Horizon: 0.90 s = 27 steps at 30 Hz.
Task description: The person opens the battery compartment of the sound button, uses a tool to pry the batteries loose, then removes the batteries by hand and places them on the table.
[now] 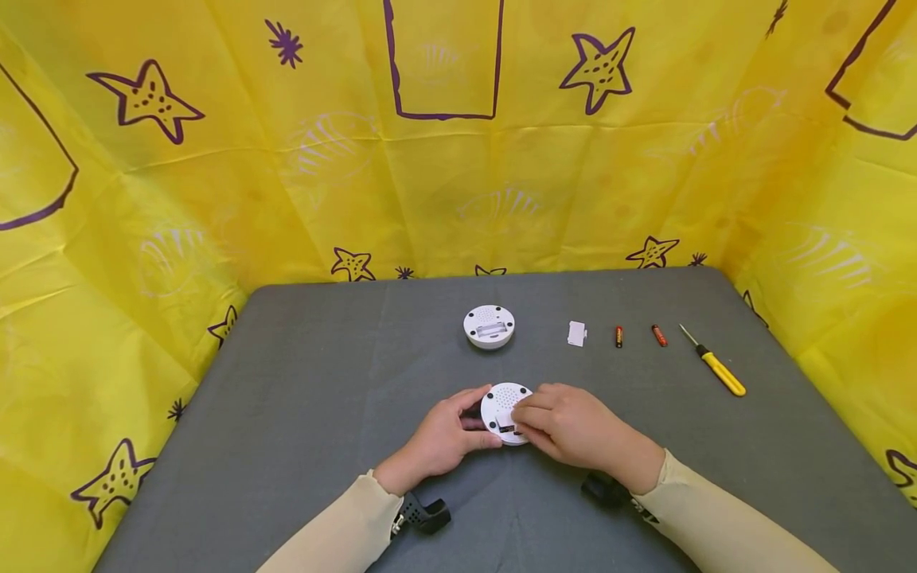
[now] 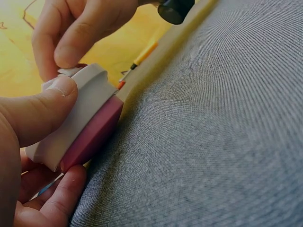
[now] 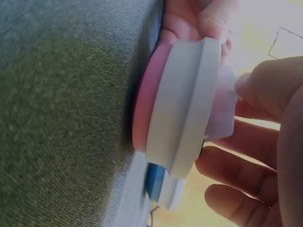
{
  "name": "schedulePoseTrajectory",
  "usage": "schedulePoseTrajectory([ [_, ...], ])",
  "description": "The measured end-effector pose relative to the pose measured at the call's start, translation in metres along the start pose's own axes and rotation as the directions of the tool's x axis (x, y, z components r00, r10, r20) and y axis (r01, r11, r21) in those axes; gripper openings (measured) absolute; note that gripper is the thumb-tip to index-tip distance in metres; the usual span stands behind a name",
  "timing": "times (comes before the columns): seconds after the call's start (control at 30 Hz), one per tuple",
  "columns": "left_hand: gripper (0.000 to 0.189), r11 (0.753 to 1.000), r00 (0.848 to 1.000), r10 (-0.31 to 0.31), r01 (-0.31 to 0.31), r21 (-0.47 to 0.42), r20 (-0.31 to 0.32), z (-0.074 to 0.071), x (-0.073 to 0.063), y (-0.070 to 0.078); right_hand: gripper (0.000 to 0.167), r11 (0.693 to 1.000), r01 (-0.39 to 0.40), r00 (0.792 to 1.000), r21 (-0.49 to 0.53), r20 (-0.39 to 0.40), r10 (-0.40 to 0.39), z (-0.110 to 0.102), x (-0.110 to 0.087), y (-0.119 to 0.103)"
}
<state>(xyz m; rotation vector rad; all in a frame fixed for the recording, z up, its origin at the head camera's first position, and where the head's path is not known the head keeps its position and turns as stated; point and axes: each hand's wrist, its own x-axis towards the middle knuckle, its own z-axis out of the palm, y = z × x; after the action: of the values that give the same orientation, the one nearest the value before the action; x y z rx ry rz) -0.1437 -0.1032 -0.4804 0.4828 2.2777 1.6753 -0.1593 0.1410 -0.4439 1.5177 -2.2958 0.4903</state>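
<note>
Round white device with pink base, gripped at the middle of a gray counter.
The left hand grips its edge; the right hand pinches a thin white cover, tilted, at its battery compartment. Farther back lie a similar device and, rightward, a second cover, two batteries, a yellow-handled screwdriver.

The place seems to be a small curtained booth for handwork; in which building, I cannot tell. Yellow cloth with drawn starfish hangs at the far, left and right sides of a grey, fabric-covered counter. At the counter's right lie a screwdriver and two small batteries.
</note>
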Motion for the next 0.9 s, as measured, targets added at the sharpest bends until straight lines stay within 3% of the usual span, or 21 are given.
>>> schedulePoseTrajectory([
  [0.3,0.078,1.000,1.000,0.002,-0.002,-0.028,0.009,0.000,0.000,-0.001,0.034,0.997,0.055,0.998,-0.052,-0.030,-0.056,0.002,-0.001,0.004],
  [0.47,0.078,1.000,1.000,-0.004,0.004,-0.027,0.010,0.000,0.000,-0.002,0.038,0.997,0.072,0.997,-0.004,-0.038,-0.072,0.002,-0.001,0.006],
  [0.63,0.078,1.000,1.000,-0.004,0.004,-0.019,0.007,0.000,0.001,-0.003,0.042,0.997,0.040,0.998,0.072,-0.042,-0.037,0.001,-0.002,0.008],
  [0.9,0.078,1.000,1.000,0.003,-0.003,-0.026,0.007,0.001,0.001,-0.003,0.041,0.993,0.021,0.999,0.114,-0.042,-0.016,-0.001,-0.003,0.011],
])
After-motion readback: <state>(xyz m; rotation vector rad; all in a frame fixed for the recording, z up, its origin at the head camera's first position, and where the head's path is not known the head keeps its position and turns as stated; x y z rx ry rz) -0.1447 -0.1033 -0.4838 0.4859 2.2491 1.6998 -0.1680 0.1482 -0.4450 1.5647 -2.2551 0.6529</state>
